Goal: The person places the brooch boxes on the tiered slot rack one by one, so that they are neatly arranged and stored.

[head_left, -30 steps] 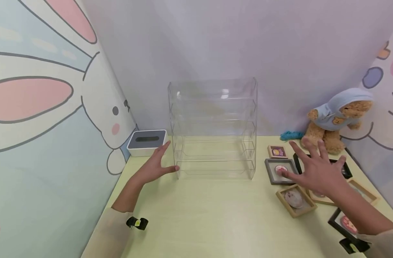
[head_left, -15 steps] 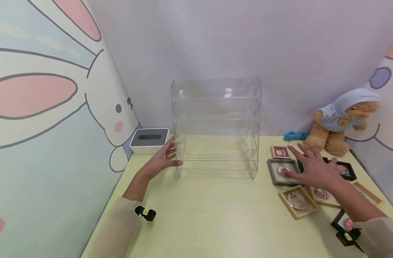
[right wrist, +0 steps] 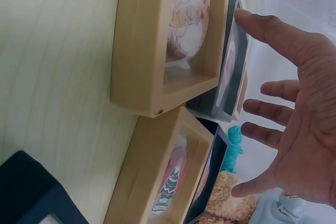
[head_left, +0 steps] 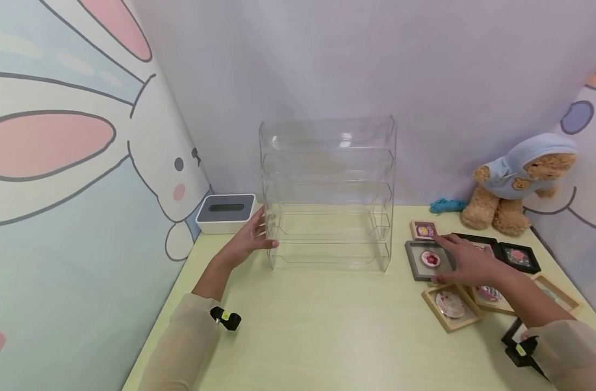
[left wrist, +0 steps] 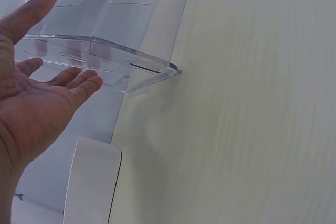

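Observation:
A clear acrylic rack with several tiers (head_left: 329, 251) stands at the table's back middle. My left hand (head_left: 243, 247) is at its left side, thumb by the front edge and fingers loosely extended along the outside; contact is uncertain. In the left wrist view, the palm of the left hand (left wrist: 39, 106) faces the rack's corner (left wrist: 170, 69). My right hand (head_left: 469, 264) is over the right edge of a grey box frame (head_left: 412, 262) holding a round flower badge. In the right wrist view, the right hand's fingers (right wrist: 268, 135) are spread, holding nothing; its thumb is near the grey frame (right wrist: 223, 98).
Around the right hand lie a small wooden frame (head_left: 413, 231), a tilted wooden frame (head_left: 433, 308) and black frames (head_left: 533, 267). Behind them sit a teddy bear (head_left: 513, 187) and blue yarn (head_left: 448, 206). A white tissue box (head_left: 224, 228) stands left of the rack.
My left hand has moved right to the rack's side. The right hand has come down toward the grey frame, its fingers drawing closer together.

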Motion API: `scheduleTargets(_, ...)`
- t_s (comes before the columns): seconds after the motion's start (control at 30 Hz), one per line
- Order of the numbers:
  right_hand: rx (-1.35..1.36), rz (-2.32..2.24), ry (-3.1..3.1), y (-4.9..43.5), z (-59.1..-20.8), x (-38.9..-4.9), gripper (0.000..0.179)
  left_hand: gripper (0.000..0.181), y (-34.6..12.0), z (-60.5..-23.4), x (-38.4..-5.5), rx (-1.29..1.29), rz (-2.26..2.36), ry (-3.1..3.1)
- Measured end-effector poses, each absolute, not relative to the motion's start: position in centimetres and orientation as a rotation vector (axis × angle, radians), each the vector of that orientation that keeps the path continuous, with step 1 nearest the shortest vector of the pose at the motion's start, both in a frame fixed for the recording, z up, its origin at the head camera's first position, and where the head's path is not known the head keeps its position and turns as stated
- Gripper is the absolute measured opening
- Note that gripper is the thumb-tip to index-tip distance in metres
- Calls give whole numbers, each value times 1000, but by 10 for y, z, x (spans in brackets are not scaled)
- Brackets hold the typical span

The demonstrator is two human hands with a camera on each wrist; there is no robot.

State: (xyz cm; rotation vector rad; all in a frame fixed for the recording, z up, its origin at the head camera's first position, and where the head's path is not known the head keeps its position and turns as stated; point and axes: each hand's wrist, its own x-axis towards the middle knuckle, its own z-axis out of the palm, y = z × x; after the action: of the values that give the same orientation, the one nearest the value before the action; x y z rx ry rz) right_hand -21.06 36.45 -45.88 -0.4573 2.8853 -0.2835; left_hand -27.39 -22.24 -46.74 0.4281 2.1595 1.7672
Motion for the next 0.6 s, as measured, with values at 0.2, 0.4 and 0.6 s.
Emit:
scheduleTargets(0.2, -479, -343, 2883, 367, -469, -216, 124, 122, -220, -473, -277, 438, 1808, 2106)
scheduleTargets(0.4, -525, -442, 2859, 371, -474, -223, 120, 121, -220, -477, -281, 449, 1842, 2042)
scheduleTargets(0.6, -557, -456, 2846, 373, -476, -229, 119, 118, -222, -480, -285, 485, 1854, 1998)
